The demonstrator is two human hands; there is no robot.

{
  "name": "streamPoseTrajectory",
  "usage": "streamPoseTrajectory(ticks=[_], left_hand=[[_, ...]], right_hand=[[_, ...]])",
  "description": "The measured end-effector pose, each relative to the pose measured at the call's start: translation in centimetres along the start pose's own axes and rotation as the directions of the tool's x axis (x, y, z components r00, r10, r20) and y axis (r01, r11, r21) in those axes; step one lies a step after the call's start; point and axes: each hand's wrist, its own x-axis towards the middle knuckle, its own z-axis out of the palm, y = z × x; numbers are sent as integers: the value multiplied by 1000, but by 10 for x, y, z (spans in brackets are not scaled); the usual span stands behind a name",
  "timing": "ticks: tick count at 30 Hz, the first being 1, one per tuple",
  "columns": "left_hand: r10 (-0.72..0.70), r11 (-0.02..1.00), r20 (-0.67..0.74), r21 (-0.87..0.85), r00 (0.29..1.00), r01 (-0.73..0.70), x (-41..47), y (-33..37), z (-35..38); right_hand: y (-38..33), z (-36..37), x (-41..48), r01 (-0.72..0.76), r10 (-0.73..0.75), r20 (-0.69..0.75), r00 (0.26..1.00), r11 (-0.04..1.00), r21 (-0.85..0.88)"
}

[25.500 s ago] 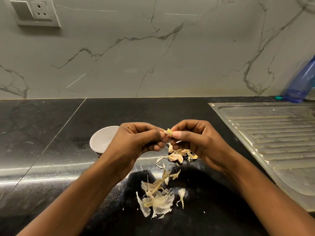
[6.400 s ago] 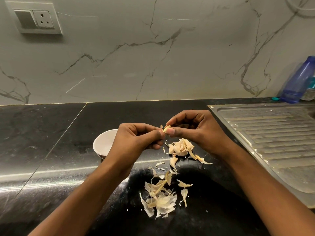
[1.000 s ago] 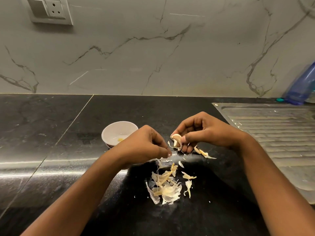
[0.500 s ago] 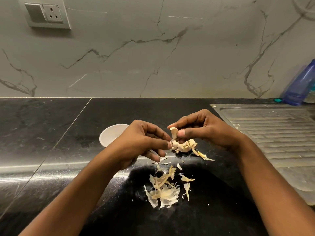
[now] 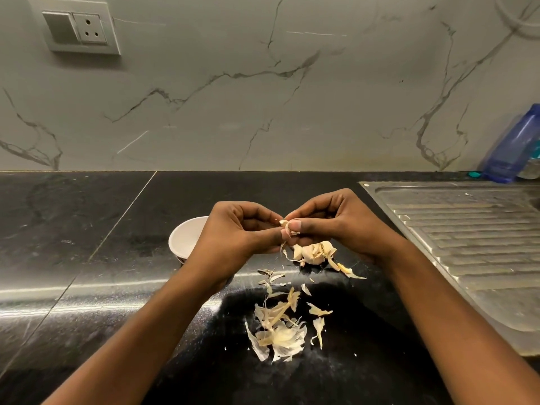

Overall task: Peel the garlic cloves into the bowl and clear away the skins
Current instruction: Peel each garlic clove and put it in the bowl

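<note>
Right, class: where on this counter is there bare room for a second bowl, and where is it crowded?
Free: the black counter left of the white bowl, and the strip along the marble wall. The ribbed draining board is bare too. Crowded: around the garlic bulb and the skins pile.

The bench (image 5: 87, 229) is glossy black with faint grey mottling, a thin pale seam line at left and white light streaks across its near part. The wall (image 5: 263, 112) behind is pale grey-white in a marble pattern of dark grey branching veins, with an off-white switch plate (image 5: 79, 30) at far left. The bowl (image 5: 187, 238) is plain white, the garlic clove (image 5: 287, 226) and garlic head (image 5: 314, 252) are cream to beige, and the loose skins (image 5: 277, 334) are papery off-white with straw-yellow streaks; at right, the draining board (image 5: 467, 229) is dull silver-grey with parallel ribs, the bottle (image 5: 514, 147) translucent blue and the small cap (image 5: 474, 174) beside it teal.
</note>
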Motion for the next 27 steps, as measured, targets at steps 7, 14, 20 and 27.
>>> streamPoseTrajectory(ticks=[7, 14, 20, 27], left_hand=[[81, 994, -34, 82, 996, -79, 1, 1, 1], [101, 991, -54, 94, 993, -96, 1, -2, 0], [114, 989, -78, 99, 990, -106, 1, -5, 0], [98, 993, -70, 76, 993, -92, 1, -5, 1]], right_hand=[[-2, 3, 0, 12, -12, -37, 999, 1000, 21], [-1, 3, -1, 37, -38, -31, 999, 999, -18], [0, 10, -1, 99, -102, -60, 993, 993, -59], [1, 8, -1, 138, -143, -36, 989, 984, -109]])
